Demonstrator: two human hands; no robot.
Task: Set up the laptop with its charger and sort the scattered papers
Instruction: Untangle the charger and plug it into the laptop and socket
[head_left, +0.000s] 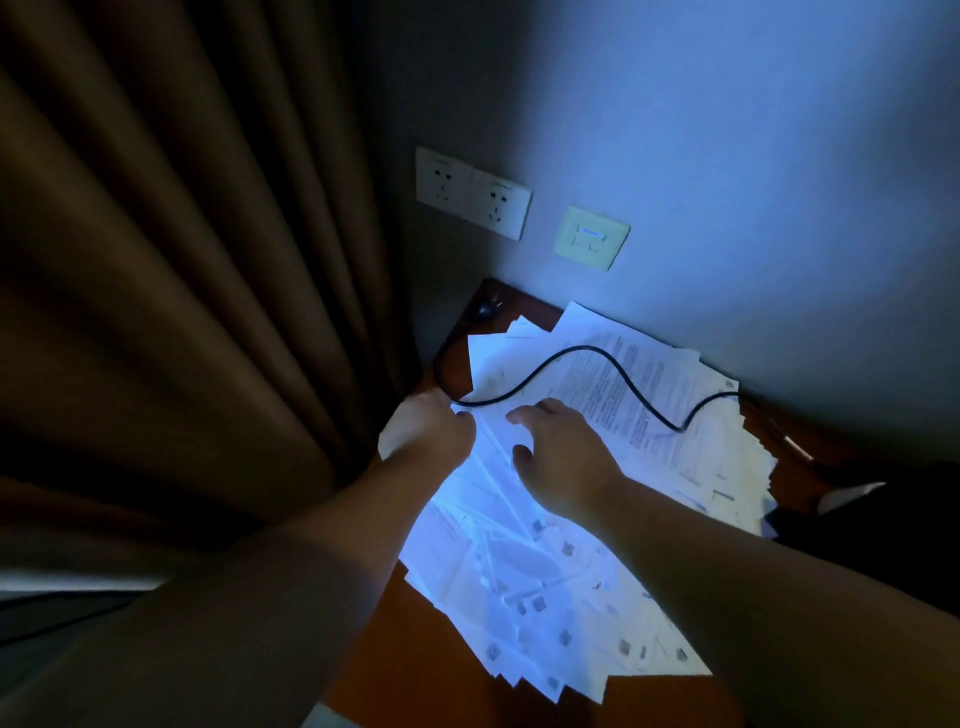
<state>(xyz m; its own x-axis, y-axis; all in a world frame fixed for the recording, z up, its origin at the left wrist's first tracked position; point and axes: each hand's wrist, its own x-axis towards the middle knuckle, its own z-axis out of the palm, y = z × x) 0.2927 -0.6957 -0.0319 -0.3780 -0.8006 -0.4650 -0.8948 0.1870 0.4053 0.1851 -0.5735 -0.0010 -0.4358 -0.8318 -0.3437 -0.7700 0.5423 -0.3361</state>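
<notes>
Both hands on papers (545, 519); cable (587, 358) touches left hand (431, 431).

Desk (457, 670) looked like reddish-brown wood, smooth, slight sheen along its far edge. Papers (524, 582) piled on the desk were thin white printed sheets, matt, some creased; those toward the desk's right end looked yellower. Cable (628, 387) lying across the papers was black, smooth rubbery or plastic jacket, faint gloss. Plug (487, 307) at the desk's far corner was dark, material unclear. Curtain (171, 249) left of the desk was heavy brown cloth, matt, deep folds. Wall above the desk was matt painted; sockets (471, 193) and switch plate (591, 238) on it were smooth pale plastic.
</notes>
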